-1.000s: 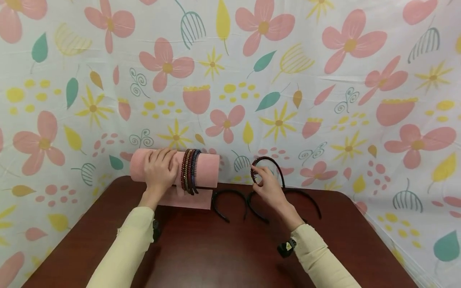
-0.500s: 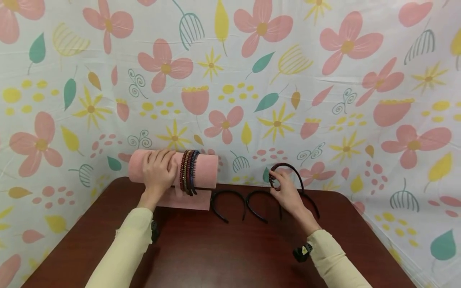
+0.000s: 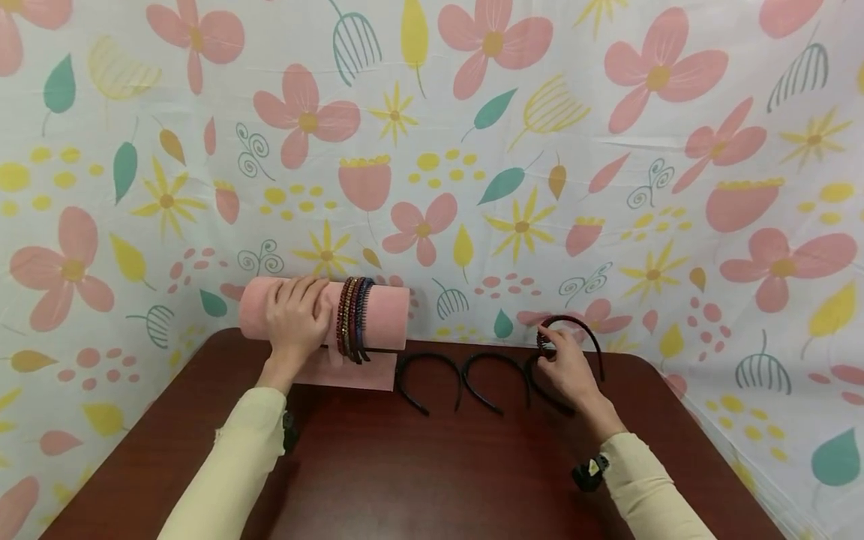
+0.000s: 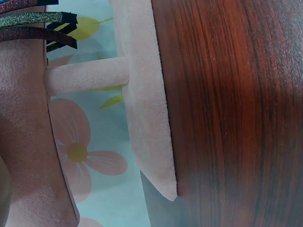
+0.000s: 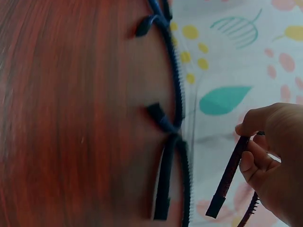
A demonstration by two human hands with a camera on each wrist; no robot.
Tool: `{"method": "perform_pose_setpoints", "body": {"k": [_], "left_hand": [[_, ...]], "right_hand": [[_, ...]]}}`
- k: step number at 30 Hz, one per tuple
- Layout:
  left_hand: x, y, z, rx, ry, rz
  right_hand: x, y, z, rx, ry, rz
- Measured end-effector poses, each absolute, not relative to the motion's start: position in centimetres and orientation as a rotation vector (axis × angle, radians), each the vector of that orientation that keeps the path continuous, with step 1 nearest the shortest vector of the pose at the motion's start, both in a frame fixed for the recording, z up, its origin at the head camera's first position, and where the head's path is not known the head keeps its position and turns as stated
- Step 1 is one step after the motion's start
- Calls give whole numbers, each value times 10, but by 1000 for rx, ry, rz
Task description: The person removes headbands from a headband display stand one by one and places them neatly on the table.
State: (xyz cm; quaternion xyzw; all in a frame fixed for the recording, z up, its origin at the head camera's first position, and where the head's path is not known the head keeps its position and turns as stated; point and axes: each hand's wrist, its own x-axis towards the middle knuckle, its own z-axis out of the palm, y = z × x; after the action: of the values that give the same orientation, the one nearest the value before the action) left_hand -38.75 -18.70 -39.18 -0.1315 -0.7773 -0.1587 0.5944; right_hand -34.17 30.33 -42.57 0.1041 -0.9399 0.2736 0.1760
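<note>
A pink headband stand point(image 3: 391, 319) lies at the table's back left, its padded roll held level above a flat base. My left hand point(image 3: 297, 319) grips the roll from above near its left end. Several glittery headbands point(image 3: 352, 321) hang round the roll, just right of that hand. My right hand point(image 3: 570, 367) pinches a dark red toothed headband point(image 5: 230, 172) at one side, held up near the table's back right edge. Behind and below it, one dark headband point(image 3: 555, 405) is partly hidden by the hand.
Two more dark headbands, one beside the stand point(image 3: 432, 355) and another point(image 3: 496, 355) to its right, lie in a row along the back of the brown table point(image 3: 418, 465). A floral cloth point(image 3: 432, 150) hangs close behind the table.
My right hand has moved rightward with the dark red headband, past the second headband in the row to the third. My left hand has stayed on the stand's roll.
</note>
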Motion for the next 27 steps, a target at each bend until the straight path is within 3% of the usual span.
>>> {"method": "perform_pose_setpoints", "body": {"k": [27], "left_hand": [[-387,-186,-391,-311,-1767,-353]], "right_hand": [[-338,382,-448,96,-2809,580]]}}
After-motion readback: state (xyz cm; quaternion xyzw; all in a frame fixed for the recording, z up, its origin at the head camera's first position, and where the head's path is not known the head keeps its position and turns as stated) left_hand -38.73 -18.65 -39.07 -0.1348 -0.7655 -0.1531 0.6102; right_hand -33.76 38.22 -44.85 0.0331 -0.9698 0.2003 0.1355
